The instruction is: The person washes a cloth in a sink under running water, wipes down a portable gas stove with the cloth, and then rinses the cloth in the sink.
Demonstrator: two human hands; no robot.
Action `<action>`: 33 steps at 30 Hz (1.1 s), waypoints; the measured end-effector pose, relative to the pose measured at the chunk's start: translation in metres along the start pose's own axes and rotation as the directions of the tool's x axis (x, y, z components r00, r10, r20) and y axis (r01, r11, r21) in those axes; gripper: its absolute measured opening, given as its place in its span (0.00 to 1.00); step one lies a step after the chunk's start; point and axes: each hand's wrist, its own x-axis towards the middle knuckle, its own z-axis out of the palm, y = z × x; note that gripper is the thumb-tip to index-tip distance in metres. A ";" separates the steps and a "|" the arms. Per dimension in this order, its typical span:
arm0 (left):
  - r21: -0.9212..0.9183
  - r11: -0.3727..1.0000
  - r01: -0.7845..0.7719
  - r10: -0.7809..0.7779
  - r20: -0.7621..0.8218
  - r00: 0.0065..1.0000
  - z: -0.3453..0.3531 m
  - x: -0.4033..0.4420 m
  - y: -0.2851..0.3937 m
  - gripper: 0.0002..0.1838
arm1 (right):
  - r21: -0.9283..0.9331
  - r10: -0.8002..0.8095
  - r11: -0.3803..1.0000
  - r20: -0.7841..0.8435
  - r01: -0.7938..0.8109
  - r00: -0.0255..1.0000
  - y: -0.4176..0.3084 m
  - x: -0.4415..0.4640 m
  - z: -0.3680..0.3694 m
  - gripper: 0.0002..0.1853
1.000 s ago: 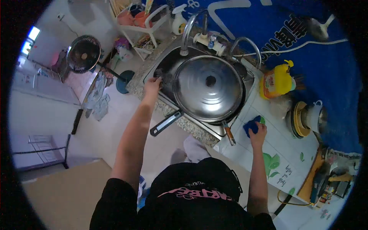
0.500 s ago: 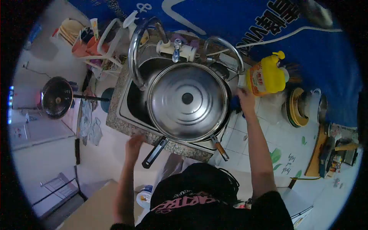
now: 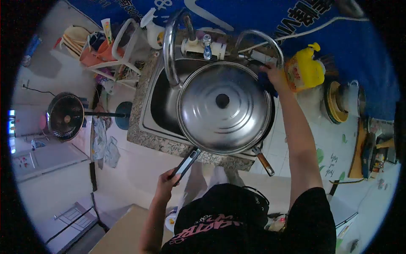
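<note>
My left hand (image 3: pixel 165 185) is closed round the end of a black pan handle (image 3: pixel 186 164), in front of the sink's edge. A large round steel lid (image 3: pixel 222 122) with a black knob covers the pan over the right part of the steel sink (image 3: pixel 163 103). Beneath the lid, a second handle (image 3: pixel 264 162), brown and wooden, sticks out toward me. My right hand (image 3: pixel 274 77) is at the lid's far right rim, fingers bent over a dark blue cloth (image 3: pixel 266 84) pressed against that side. Part of the cloth is hidden by the hand.
Two curved faucets (image 3: pixel 170 51) rise behind the sink. A yellow bottle (image 3: pixel 305 70) stands just right of my right hand, with stacked bowls (image 3: pixel 336 101) beyond. A white rack (image 3: pixel 122 63) and a fan (image 3: pixel 65 116) are at the left.
My left hand has moved from the sink's left edge to the pan handle and taken hold of it. My right hand has carried the blue cloth from the tiled counter up to the lid's right side.
</note>
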 end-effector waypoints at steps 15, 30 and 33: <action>0.438 0.867 -0.237 0.126 0.268 0.955 0.001 -0.053 0.105 0.19 | 0.692 0.615 0.584 -0.036 -0.425 0.788 -0.022 -0.216 -0.191 0.12; 0.432 0.720 -0.543 0.285 0.528 0.800 0.170 0.038 0.088 0.19 | 0.390 0.703 0.677 -0.091 -0.624 0.706 0.157 -0.332 -0.280 0.12; 0.504 0.737 -0.451 0.181 0.495 0.850 0.173 0.047 0.084 0.20 | 0.375 0.573 0.785 -0.133 -0.494 0.809 0.203 -0.358 -0.264 0.14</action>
